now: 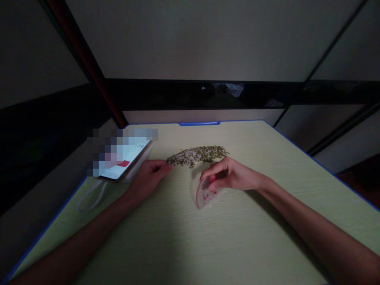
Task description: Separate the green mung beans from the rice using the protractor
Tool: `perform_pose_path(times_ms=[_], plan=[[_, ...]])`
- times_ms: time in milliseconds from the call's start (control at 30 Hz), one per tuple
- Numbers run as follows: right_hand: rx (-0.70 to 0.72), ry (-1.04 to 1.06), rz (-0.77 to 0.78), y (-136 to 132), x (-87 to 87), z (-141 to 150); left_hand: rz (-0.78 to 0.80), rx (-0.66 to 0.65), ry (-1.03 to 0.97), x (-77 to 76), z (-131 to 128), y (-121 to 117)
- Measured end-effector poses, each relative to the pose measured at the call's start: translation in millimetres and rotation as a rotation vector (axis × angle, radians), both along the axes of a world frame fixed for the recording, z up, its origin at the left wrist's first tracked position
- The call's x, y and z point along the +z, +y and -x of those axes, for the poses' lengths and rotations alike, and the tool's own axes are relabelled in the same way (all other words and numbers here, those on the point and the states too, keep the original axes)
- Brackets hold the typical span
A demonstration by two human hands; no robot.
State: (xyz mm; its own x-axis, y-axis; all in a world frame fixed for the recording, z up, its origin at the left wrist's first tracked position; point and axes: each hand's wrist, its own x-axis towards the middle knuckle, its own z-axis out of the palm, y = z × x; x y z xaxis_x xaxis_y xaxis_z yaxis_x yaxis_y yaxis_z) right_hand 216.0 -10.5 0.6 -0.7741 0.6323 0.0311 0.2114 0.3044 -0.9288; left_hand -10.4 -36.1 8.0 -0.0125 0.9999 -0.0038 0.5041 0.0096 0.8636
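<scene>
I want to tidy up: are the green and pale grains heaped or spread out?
Spread out: the grains form a long band across the tabletop, with stray ones along its edges.

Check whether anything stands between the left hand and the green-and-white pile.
Nothing visible does: the left hand is right at the left end of the pile, and the phone lies beyond the hand's other side.
</scene>
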Motion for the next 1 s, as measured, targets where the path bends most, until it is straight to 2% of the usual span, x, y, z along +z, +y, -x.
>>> perform_pose_path(times_ms=[133, 300, 467, 567, 700, 767, 900, 1000], plan=[[0.087, -0.051, 0.065, -3, 4.1, -5, -0.001, 0.0, -0.005, 0.4, 0, 0], [0.159, -0.105, 0.059, -6, 7.4, -8, -0.01, -0.002, 0.003, -1.5, 1, 1], [0.186, -0.13, 0.17, -6, 6.9, -10, -0.014, -0.003, 0.002, -1.9, 1, 1], [0.102, -0.043, 0.212, -1, 7.8, -18, -0.023, 0.001, 0.006, -0.6, 1, 0], [-0.174, 0.121, 0.132, 10, 10.9, -37, -0.035, -0.009, 0.01, 0.2, 0, 0], [-0.274, 0.119, 0.068, 15, 10.6, -46, -0.031, -0.01, 0.01, -0.2, 1, 0], [-0.333, 0.039, 0.037, 24, 4.3, -61, -0.022, -0.008, 0.017, -0.7, 1, 1], [-0.437, 0.032, 0.008, 29, -1.9, -67, -0.022, -0.002, 0.021, 0.2, 1, 1]])
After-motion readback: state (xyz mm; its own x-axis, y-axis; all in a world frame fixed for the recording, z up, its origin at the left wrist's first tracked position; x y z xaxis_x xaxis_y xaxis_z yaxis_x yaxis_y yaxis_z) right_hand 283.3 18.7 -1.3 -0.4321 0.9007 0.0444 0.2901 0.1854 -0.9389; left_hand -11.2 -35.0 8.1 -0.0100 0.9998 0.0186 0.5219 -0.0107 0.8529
